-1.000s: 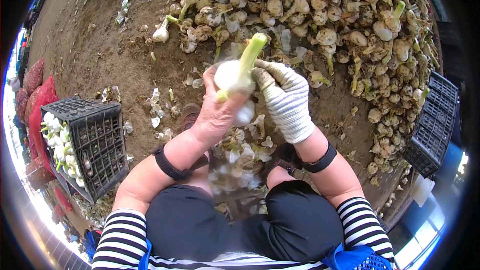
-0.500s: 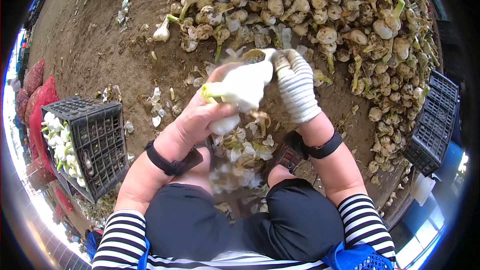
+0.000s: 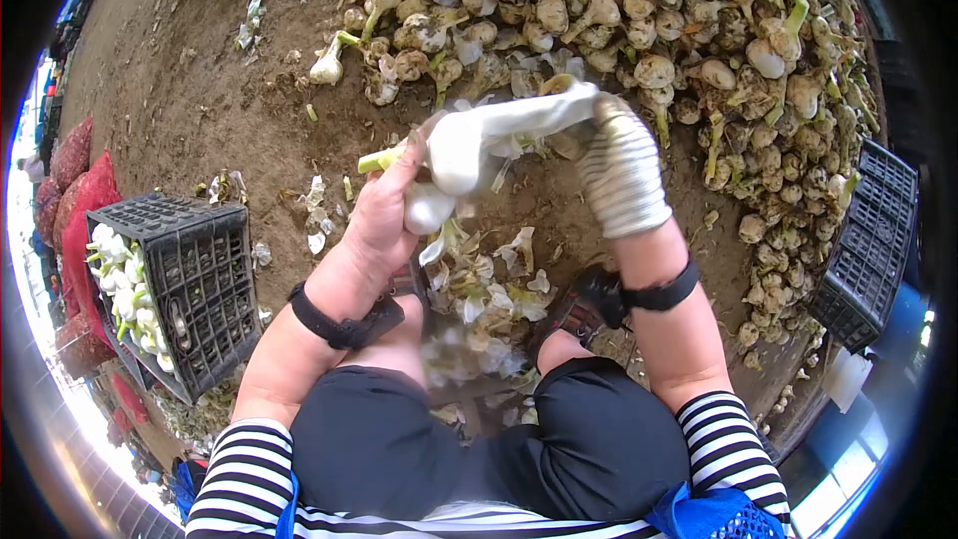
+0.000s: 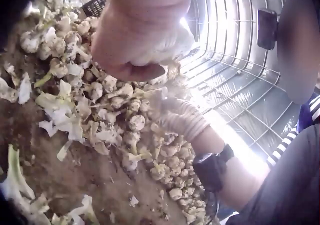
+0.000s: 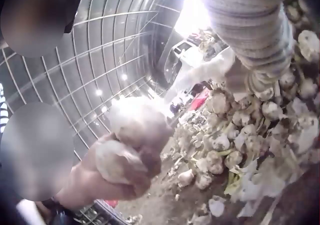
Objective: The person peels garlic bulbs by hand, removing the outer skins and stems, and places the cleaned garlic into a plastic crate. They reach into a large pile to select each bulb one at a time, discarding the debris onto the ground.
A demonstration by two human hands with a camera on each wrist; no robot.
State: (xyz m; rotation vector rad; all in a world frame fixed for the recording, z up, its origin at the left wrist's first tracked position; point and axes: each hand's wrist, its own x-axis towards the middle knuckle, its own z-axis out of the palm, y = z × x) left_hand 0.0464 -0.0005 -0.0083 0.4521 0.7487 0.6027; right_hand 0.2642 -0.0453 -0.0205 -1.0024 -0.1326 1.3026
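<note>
My bare left hand grips two peeled-looking white garlic bulbs. The upper, larger bulb is blurred by motion; the smaller bulb sits below it against the fingers. A green stalk end pokes out on the left side of the hand. From the upper bulb a long white strip of garlic skin stretches to my right hand, which wears a striped knit glove and pinches the strip's far end. In the right wrist view both garlic bulbs show in the left hand's curled fingers.
A large heap of unpeeled garlic spreads ahead and to the right. Peeled garlic fills a tipped black crate at left; another black crate stands at right. Scraps of skin litter the ground between the feet. Red mesh sacks lie far left.
My hands have moved apart, the right going outward with the skin strip, now stretched long from the bulb. The bulb has turned from its thick green stalk pointing up.
</note>
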